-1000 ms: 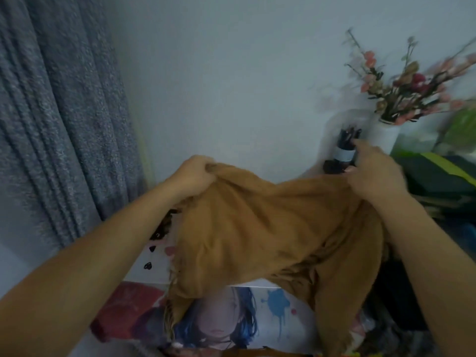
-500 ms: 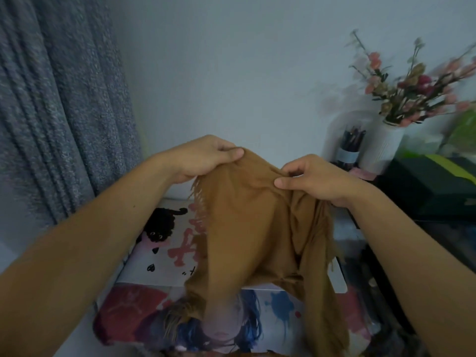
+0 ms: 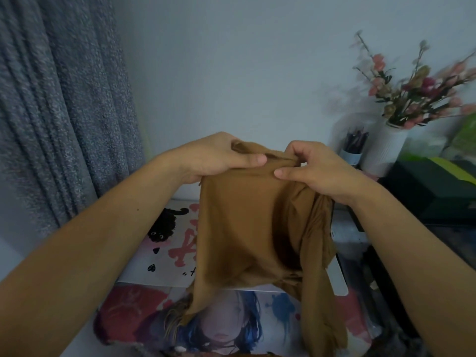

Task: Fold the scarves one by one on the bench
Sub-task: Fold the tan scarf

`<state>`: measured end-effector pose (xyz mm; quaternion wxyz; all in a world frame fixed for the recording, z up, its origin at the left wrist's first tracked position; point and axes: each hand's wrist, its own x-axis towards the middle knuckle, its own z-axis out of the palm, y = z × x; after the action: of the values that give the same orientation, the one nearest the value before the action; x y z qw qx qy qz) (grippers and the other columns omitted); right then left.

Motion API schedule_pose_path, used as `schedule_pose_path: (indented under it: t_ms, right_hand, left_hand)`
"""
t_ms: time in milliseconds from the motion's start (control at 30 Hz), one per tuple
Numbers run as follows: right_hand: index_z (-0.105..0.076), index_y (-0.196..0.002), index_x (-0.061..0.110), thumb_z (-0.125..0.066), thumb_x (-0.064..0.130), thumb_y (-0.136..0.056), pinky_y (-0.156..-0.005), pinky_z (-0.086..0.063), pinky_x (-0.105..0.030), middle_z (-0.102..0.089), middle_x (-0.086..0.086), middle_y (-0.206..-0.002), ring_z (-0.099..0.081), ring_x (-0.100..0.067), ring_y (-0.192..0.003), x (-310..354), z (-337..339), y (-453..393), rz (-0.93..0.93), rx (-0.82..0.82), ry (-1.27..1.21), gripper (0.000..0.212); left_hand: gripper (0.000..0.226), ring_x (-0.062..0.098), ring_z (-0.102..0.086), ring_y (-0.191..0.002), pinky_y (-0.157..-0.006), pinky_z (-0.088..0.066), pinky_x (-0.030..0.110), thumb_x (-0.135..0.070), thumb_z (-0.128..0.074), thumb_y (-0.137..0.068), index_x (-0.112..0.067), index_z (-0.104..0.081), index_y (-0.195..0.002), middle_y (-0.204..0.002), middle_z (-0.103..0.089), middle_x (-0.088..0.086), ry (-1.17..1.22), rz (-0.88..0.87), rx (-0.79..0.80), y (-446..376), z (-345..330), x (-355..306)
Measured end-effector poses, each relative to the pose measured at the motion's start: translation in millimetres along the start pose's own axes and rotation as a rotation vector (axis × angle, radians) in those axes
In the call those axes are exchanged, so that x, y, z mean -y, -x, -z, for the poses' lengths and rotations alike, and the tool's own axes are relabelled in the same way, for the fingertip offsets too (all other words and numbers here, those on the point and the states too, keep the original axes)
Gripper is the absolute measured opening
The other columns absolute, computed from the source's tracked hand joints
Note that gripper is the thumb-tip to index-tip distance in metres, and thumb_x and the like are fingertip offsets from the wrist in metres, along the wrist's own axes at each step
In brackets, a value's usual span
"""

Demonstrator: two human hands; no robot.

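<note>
scarf (image 3: 247, 228) first: mustard-brown, soft and thin, hanging in mid-air above the bench (image 3: 337, 279), doubled over with its top edges gathered between the hands; one long tail droops at the right, fringe shows low on the left. judging by this, the fold is barely begun and nothing lies folded on the bench. left hand (image 3: 216, 157) is closed, thumb pinching the top edge's left end. right hand (image 3: 316, 167) is closed too, fingertips pinching the right end, the two almost touching.
</note>
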<state>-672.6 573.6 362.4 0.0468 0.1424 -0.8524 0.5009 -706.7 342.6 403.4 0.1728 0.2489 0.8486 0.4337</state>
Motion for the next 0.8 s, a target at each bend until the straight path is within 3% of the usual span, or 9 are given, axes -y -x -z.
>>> schedule_pose_path:
  t_ms: [100,200,300,433,533,600,667,733,800]
  right_hand:
    - [-0.057,-0.075,0.012,-0.08,0.02,-0.083,-0.07,-0.044,-0.03,-0.057,0.003,-0.072,-0.055,-0.01,-0.073,5,0,1,0.027,0.022,0.071,0.026]
    - [-0.058,-0.079,0.009,-0.079,0.019,-0.084,-0.07,-0.045,-0.029,-0.058,0.004,-0.073,-0.057,-0.011,-0.073,6,6,7,-0.064,0.155,-0.025,0.024]
    - [-0.059,-0.105,-0.003,-0.08,0.014,-0.082,-0.085,-0.054,-0.042,-0.069,-0.009,-0.095,-0.067,-0.022,-0.089,0,13,10,-0.186,0.289,-0.091,0.036]
    - [-0.06,-0.127,0.015,-0.081,0.015,-0.082,-0.096,-0.055,-0.038,-0.072,-0.003,-0.119,-0.069,-0.021,-0.109,-13,24,15,-0.354,0.503,-0.012,0.05]
    - [-0.067,-0.119,0.013,-0.079,0.018,-0.084,-0.098,-0.054,-0.042,-0.074,-0.005,-0.112,-0.071,-0.023,-0.104,-26,34,20,-0.495,0.607,0.146,0.037]
    - [-0.073,-0.105,0.009,-0.076,0.019,-0.086,-0.096,-0.055,-0.041,-0.077,-0.007,-0.102,-0.073,-0.023,-0.096,-34,33,25,-0.573,0.639,0.193,0.021]
    - [-0.075,-0.091,0.015,-0.074,0.025,-0.089,-0.086,-0.056,-0.033,-0.077,-0.003,-0.091,-0.073,-0.02,-0.089,-40,28,24,-0.575,0.518,0.298,0.01]
    - [-0.073,-0.087,0.018,-0.07,0.023,-0.093,-0.076,-0.053,-0.031,-0.073,-0.002,-0.087,-0.07,-0.023,-0.09,-48,21,17,-0.453,0.141,0.315,0.009]
    - [-0.07,-0.092,0.011,-0.061,0.01,-0.095,-0.077,-0.052,-0.037,-0.069,-0.008,-0.089,-0.066,-0.029,-0.092,-47,19,6,-0.219,-0.363,0.252,0.01]
  left_hand:
    - [0.037,0.013,-0.074,-0.095,-0.091,-0.057,0.03,-0.048,-0.077,-0.08,-0.022,-0.078,-0.106,-0.1,-0.078,-0.005,-0.045,0.056,0.022,-3,-4,1]
    - [0.015,0.016,-0.073,-0.098,-0.086,-0.056,0.026,-0.019,-0.07,-0.093,-0.015,-0.077,-0.105,-0.105,-0.077,0.001,0.213,0.003,0.044,-4,0,8]
    - [0.02,0.01,-0.068,-0.078,-0.067,-0.053,0.019,0.006,-0.063,-0.09,-0.012,-0.072,-0.09,-0.084,-0.073,0.001,0.384,-0.103,0.062,-2,4,11]
    - [0.017,0.014,-0.063,-0.071,-0.063,-0.053,0.023,0.005,-0.06,-0.077,-0.011,-0.06,-0.082,-0.078,-0.065,0.006,0.643,-0.15,0.074,1,8,15]
    - [0.018,0.016,-0.061,-0.07,-0.056,-0.051,0.021,0.004,-0.065,-0.084,-0.013,-0.059,-0.083,-0.081,-0.064,0.008,0.578,-0.116,-0.001,3,15,20]
    - [0.019,0.01,-0.06,-0.064,-0.052,-0.047,0.017,0.002,-0.067,-0.09,-0.015,-0.061,-0.084,-0.074,-0.067,0.001,0.358,-0.093,-0.096,5,24,27]
    - [0.02,0.005,-0.06,-0.063,-0.054,-0.046,0.014,0.002,-0.072,-0.086,-0.016,-0.065,-0.084,-0.072,-0.069,-0.006,0.038,-0.06,-0.108,6,36,34]
    - [0.026,0.009,-0.064,-0.072,-0.061,-0.045,0.016,0.004,-0.074,-0.082,-0.021,-0.067,-0.08,-0.075,-0.069,-0.007,-0.285,-0.044,-0.154,3,47,45]
    - [0.034,0.021,-0.062,-0.082,-0.063,-0.04,0.023,0.01,-0.061,-0.077,-0.023,-0.058,-0.074,-0.079,-0.061,-0.006,-0.511,-0.21,-0.547,-4,56,56]
